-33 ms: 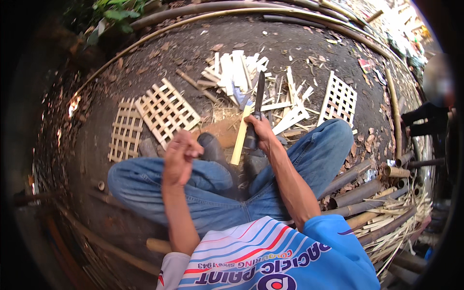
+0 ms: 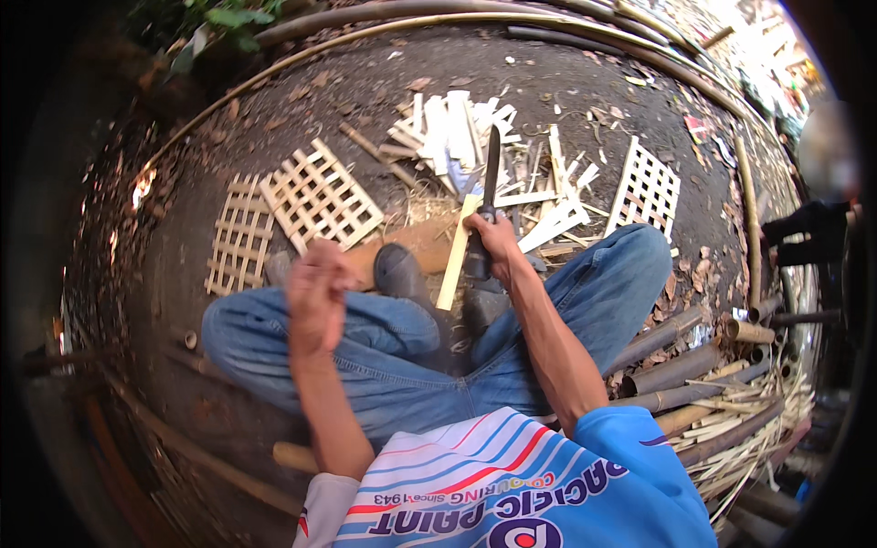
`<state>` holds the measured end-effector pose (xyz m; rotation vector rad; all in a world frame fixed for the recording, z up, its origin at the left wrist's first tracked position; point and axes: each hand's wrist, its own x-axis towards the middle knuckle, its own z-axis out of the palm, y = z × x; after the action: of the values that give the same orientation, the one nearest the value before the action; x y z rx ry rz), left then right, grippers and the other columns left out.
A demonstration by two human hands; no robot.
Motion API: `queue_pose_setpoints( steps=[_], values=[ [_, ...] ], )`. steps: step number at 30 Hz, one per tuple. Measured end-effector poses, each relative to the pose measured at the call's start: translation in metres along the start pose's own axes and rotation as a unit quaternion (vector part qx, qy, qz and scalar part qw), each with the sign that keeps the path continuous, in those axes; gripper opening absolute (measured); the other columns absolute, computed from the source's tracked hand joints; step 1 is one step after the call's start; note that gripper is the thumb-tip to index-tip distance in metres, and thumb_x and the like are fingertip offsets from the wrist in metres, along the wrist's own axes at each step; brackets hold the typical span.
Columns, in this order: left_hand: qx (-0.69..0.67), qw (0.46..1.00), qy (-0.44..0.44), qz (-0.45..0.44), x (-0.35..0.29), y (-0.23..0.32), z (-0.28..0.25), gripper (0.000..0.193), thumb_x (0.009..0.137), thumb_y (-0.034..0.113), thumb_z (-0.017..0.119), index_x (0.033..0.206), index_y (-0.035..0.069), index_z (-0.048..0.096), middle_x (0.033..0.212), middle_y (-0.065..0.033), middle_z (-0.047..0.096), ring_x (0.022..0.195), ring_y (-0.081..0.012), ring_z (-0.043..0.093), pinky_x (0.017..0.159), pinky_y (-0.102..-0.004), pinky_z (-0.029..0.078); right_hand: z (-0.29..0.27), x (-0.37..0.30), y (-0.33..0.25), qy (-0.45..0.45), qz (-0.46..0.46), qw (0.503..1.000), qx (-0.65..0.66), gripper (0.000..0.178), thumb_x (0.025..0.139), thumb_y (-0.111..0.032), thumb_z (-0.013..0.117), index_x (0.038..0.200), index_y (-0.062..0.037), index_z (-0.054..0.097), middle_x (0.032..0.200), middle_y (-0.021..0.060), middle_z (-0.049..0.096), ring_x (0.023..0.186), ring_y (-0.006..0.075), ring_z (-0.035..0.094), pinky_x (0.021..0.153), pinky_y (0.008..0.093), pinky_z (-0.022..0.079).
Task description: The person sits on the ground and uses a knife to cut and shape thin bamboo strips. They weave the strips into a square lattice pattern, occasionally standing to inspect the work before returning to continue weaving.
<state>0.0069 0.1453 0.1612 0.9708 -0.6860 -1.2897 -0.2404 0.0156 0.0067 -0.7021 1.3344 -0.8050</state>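
My right hand (image 2: 496,239) is closed round the dark handle of a long knife (image 2: 492,169), its blade pointing up and away from me. The same hand has a pale yellow bamboo strip (image 2: 453,265) against its thumb side, running alongside the handle between my shoes. Above my left knee hovers my left hand (image 2: 318,290), smeared by motion. Its fingers look bent, but whether anything is between them does not show. Beyond it lie two woven bamboo lattice panels (image 2: 322,195), overlapping on the ground; a third lattice panel (image 2: 643,187) is at the right.
A heap of split bamboo pieces (image 2: 457,128) is on the soil ahead of me. Bamboo poles (image 2: 671,370) and thin strips (image 2: 740,429) are piled by my right side. Long poles (image 2: 384,27) border the far ground. Another person (image 2: 818,224) is at the far right.
My left hand has moved a little to the left and is more blurred. The knife and strip stay in my right hand. The whole view has shifted slightly.
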Motion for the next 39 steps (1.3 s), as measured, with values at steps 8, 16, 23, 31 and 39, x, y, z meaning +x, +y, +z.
queue_pose_setpoints(
  steps=[8,16,23,31,39],
  values=[
    [0.153,0.859,0.268,0.409,-0.105,0.159,-0.083,0.025,0.106,0.026,0.052,0.102,0.002,0.055,0.086,-0.0025,0.053,0.088,-0.0163,0.052,0.089,-0.0348,0.045,0.041,0.055,-0.074,-0.091,-0.074,0.964,-0.238,0.023,0.083,-0.017,0.074,0.094,0.0015,0.065,0.072,0.0072,0.063,0.057,0.0139,0.057,0.051,0.0306,0.048],
    [0.254,0.867,0.418,0.088,-0.130,-0.010,-0.202,0.046,0.101,0.037,0.055,0.132,0.003,0.057,0.122,-0.0198,0.062,0.117,-0.0366,0.057,0.102,-0.0473,0.048,0.044,0.140,-0.169,-0.037,-0.131,0.880,-0.456,0.022,0.079,-0.018,0.075,0.086,0.0021,0.069,0.074,0.0080,0.067,0.062,0.0132,0.061,0.055,0.0314,0.048],
    [0.643,0.679,0.318,-0.154,-0.197,-0.130,-0.189,0.048,0.100,0.039,0.056,0.136,0.007,0.055,0.129,-0.0211,0.055,0.122,-0.0412,0.049,0.104,-0.0503,0.044,0.061,0.210,-0.187,-0.007,-0.154,0.773,-0.615,0.021,0.082,-0.019,0.073,0.082,0.0005,0.063,0.065,0.0054,0.063,0.052,0.0141,0.062,0.045,0.0304,0.049],
    [0.716,0.572,0.319,-0.242,-0.207,-0.156,-0.154,0.051,0.098,0.041,0.056,0.139,0.012,0.052,0.138,-0.0224,0.047,0.128,-0.0464,0.039,0.107,-0.0538,0.041,0.153,0.296,-0.131,-0.076,-0.173,0.735,-0.651,0.036,0.082,-0.032,0.071,0.103,-0.0034,0.065,0.072,0.0095,0.069,0.061,0.0176,0.067,0.058,0.0356,0.052],
    [0.736,0.518,0.346,-0.266,-0.185,-0.170,-0.134,0.054,0.097,0.044,0.057,0.143,0.017,0.049,0.146,-0.0238,0.039,0.135,-0.0516,0.030,0.109,-0.0572,0.037,0.306,0.253,-0.009,-0.142,-0.150,0.783,-0.587,0.043,0.083,-0.038,0.072,0.114,-0.0081,0.065,0.106,0.0196,0.067,0.100,0.0365,0.067,0.087,0.0480,0.053]
  ],
)
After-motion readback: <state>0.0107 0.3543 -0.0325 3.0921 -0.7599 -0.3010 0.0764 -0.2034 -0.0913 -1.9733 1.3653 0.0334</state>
